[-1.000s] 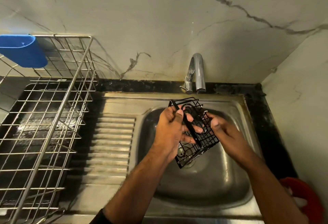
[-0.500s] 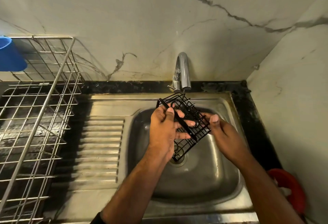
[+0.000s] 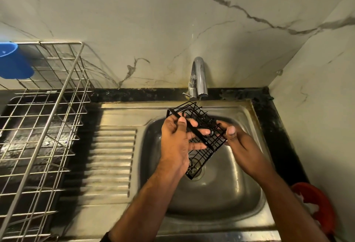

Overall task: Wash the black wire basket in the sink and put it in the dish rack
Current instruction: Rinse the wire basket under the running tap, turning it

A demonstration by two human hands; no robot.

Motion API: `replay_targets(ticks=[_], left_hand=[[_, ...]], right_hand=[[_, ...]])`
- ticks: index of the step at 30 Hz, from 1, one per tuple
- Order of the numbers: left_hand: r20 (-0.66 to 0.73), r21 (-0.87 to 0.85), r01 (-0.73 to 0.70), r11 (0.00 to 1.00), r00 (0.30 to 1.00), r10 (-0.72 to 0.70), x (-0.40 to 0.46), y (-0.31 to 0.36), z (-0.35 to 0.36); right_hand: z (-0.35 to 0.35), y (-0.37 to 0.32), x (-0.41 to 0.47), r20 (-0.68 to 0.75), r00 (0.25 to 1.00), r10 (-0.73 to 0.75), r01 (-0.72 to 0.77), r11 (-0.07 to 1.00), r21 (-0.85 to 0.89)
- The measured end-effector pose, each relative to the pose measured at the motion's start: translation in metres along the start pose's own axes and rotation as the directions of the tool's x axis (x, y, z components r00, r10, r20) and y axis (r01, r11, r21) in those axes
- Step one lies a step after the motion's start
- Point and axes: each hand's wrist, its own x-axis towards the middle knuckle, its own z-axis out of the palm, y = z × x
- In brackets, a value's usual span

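Both hands on the black wire basket [image 3: 199, 136]; left hand [image 3: 175, 142] wraps its near-left rim, thumb over the flat black band on top, fingers threaded in beneath the band and lying across the mesh; right hand [image 3: 238, 142] pinches the far-right edge, thumb on top, remaining fingers hidden behind the wire, so how firmly they close cannot be told; basket held in the air over the sink [image 3: 217, 199] bowl, clear of the steel, tilted, its long axis running from the upper corner just under the tap [image 3: 198, 76] down toward the drain [image 3: 196, 167], lower corner hanging just above the drain; a thin thread of water seems to fall from the spout onto the upper corner, faint, not certain; dish rack [image 3: 57, 107] stands well to the left, beyond the ribbed drainboard [image 3: 111, 157], so the left hand is the nearer one to it and already holds the rim on that side; judgement: washing step in hand, rinse and rub; the coming carry goes leftward across the drainboard, and the left hand's hold looks fit to take it alone once the right lets go; risk: wet wire slipping, or a corner catching on the rack's upright wires if the basket goes in tilted; blue cup [image 3: 13, 61] hangs at the rack's far-left corner.
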Motion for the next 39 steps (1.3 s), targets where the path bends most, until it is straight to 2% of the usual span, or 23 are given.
replay_targets(ticks=[6,14,20,23,29,39], left_hand=[[-0.01,0.004,0.01,1.0,1.0,-0.01,0.001,-0.003,-0.004],[0.024,-0.02,0.014,1.0,1.0,-0.014,0.0,-0.003,-0.004],[0.019,-0.036,0.014,0.999,1.0,-0.014,-0.001,-0.004,-0.005],[0.022,-0.052,0.027,0.998,0.999,-0.026,-0.001,-0.004,-0.007],[0.015,-0.056,0.073,0.996,0.997,-0.073,-0.002,-0.003,-0.01],[0.088,-0.007,0.134,0.991,0.987,-0.133,0.008,0.007,-0.004]], right_hand=[[0.0,0.002,0.001,0.012,0.998,-0.056,0.056,0.997,-0.053],[0.007,0.01,-0.008,0.13,0.987,-0.093,0.109,0.986,-0.123],[0.026,0.008,-0.004,0.091,0.996,-0.015,0.018,0.999,-0.035],[0.03,0.009,0.001,0.034,0.999,-0.023,0.027,0.993,-0.113],[0.028,0.007,0.007,-0.015,0.998,-0.058,0.055,0.987,-0.149],[0.012,0.008,0.014,-0.005,1.0,-0.003,0.003,0.998,-0.061]])
